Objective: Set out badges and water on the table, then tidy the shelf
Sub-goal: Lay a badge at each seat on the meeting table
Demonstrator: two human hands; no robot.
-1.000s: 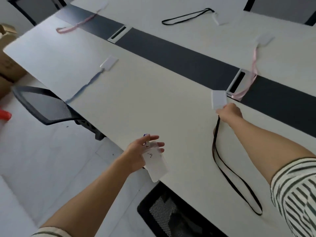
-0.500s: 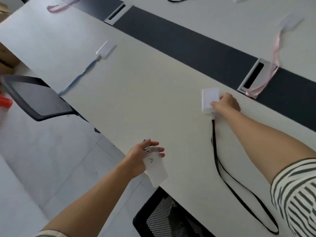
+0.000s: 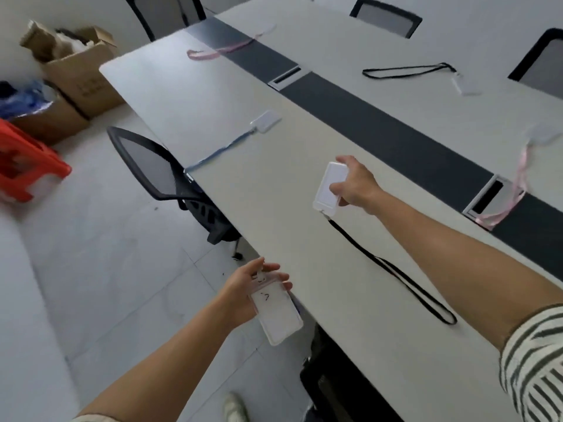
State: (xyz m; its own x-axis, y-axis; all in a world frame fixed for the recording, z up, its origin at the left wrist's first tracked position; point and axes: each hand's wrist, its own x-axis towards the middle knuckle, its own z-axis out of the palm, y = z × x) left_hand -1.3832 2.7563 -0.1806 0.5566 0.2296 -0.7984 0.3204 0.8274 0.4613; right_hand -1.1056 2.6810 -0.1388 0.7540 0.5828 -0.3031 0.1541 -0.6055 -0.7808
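My right hand [image 3: 356, 185] grips a white badge holder [image 3: 328, 187] over the near half of the long white table [image 3: 231, 95]; its black lanyard [image 3: 396, 274] trails back along the tabletop toward me. My left hand [image 3: 246, 289] holds another clear badge holder [image 3: 277, 312] with a small mark on its card, out past the table's near edge, above the floor. Other badges lie on the table: one on a blue lanyard [image 3: 265, 120], one on a black lanyard [image 3: 466, 85], one on a pink lanyard [image 3: 542, 134].
A dark strip with cable slots [image 3: 285, 77] runs down the table's middle, and a pink lanyard [image 3: 213, 51] lies at the far end. Mesh chairs [image 3: 152, 166] stand at the edges. Cardboard boxes [image 3: 82, 71] and a red crate [image 3: 24, 166] sit on the floor at left.
My right hand has drawn the white badge holder back and leftward across the table, dragging the black lanyard. The view has swung left. My left hand still holds its badge.
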